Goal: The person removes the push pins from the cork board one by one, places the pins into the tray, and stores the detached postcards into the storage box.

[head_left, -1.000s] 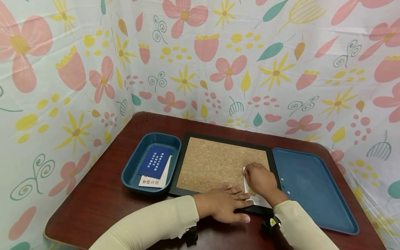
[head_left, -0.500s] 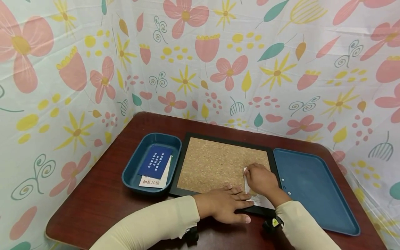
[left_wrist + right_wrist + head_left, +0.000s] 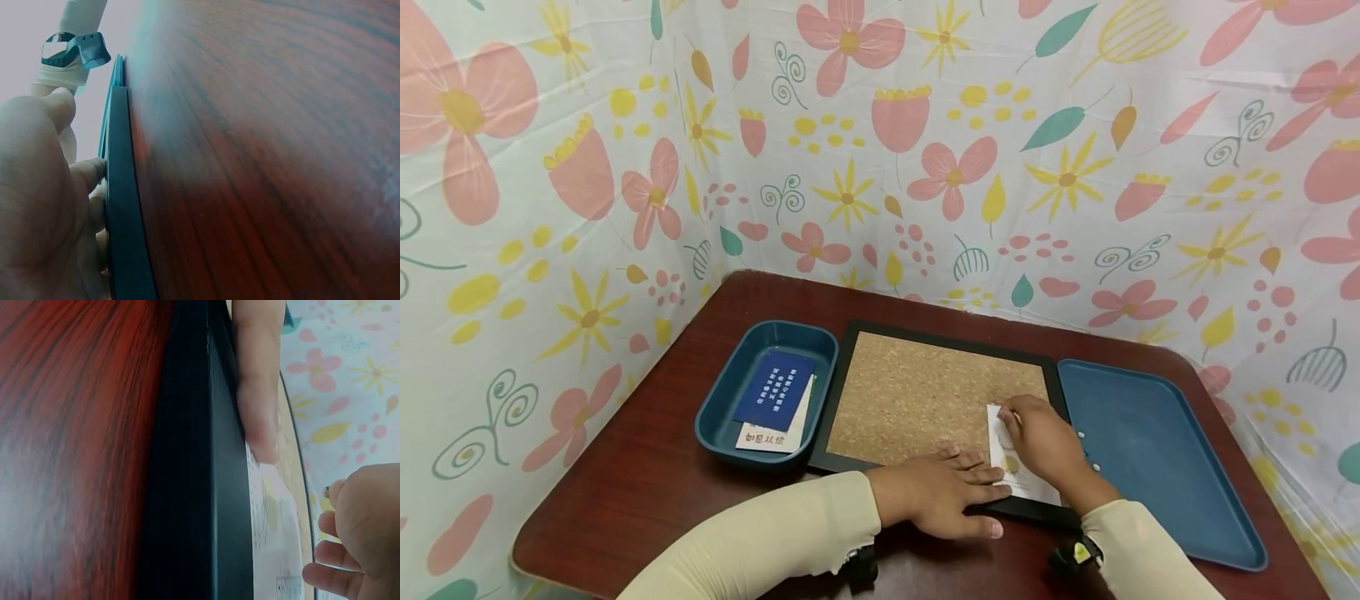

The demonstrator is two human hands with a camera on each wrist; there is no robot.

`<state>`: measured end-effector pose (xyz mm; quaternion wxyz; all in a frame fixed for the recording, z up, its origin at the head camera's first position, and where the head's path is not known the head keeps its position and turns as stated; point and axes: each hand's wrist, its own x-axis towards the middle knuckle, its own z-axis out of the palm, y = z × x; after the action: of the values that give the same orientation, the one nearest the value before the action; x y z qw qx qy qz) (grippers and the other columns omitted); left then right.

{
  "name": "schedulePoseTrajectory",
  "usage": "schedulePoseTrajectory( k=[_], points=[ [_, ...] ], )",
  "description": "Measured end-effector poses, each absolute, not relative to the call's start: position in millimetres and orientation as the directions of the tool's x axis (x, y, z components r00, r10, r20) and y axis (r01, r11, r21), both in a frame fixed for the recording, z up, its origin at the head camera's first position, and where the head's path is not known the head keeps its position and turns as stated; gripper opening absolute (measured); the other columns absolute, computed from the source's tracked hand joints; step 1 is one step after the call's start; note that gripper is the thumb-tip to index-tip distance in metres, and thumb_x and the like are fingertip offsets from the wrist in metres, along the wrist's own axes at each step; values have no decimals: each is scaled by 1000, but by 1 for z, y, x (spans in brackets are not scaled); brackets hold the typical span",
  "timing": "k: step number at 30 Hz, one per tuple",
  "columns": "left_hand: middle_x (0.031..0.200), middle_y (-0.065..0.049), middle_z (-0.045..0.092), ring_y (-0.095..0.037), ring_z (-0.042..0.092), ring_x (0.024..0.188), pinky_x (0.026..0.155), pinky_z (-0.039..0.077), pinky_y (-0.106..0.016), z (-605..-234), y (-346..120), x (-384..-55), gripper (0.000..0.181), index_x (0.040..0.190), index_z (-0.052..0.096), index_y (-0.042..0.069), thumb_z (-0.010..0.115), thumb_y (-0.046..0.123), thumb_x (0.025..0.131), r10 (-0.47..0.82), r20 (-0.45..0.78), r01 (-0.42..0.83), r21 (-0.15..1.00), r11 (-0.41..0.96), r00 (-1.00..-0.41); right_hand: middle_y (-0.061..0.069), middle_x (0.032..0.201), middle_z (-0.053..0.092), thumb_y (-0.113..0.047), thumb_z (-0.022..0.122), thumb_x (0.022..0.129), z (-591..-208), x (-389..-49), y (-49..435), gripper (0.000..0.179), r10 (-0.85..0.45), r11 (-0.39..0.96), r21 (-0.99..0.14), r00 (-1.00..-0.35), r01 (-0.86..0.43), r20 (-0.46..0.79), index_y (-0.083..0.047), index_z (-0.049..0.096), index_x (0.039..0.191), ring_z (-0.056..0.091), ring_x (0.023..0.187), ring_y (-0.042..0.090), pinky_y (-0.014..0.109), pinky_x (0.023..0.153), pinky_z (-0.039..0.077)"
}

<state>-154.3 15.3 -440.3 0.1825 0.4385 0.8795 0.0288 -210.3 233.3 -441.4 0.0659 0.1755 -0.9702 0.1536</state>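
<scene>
My left hand (image 3: 951,493) lies with spread, straight fingers across the near edge of the black-framed cork board (image 3: 925,392), its fingertips on the left edge of a white printed card (image 3: 1030,483). The card rests at the board's near right corner. Above the card's far end is my right hand (image 3: 1041,437), fingers curled. In the right wrist view a small pin (image 3: 327,492), partly hidden, shows at the pinched tips of my right hand (image 3: 369,531). The left hand's fingers (image 3: 259,412) touch the card (image 3: 272,537) beside the frame.
A deep blue tray (image 3: 709,400) on the left holds a blue printed card (image 3: 775,390) over a whitish card (image 3: 763,439). On the right lies a flat blue tray (image 3: 1165,467) with small white pins (image 3: 1096,467) near its left edge. Floral cloth (image 3: 880,167) hangs behind the table.
My right hand has shifted slightly to the right, off the card's far left corner, uncovering more of the card. The left hand stays in place.
</scene>
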Motion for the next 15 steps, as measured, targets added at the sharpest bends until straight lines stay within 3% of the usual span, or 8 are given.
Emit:
schedulePoseTrajectory(
  k=[3,15],
  points=[
    [164,29,1,0,-7,151,124,2,-32,-440,16,-154,63,159,11,52,13,75,100,779,-292,760,202,617,-555,18,122,66,-22,59,107,-441,-209,238,23,-314,890,-275,-926,-363,208,-4,68,116,59,116,41,60,85,52],
    [163,31,1,1,-7,151,124,1,-30,-441,16,-154,62,158,11,53,14,75,100,776,-293,755,210,622,-558,20,119,66,-18,62,105,-440,-205,257,19,-290,897,-279,-933,-342,213,-2,69,111,57,118,44,62,86,50]
  ],
)
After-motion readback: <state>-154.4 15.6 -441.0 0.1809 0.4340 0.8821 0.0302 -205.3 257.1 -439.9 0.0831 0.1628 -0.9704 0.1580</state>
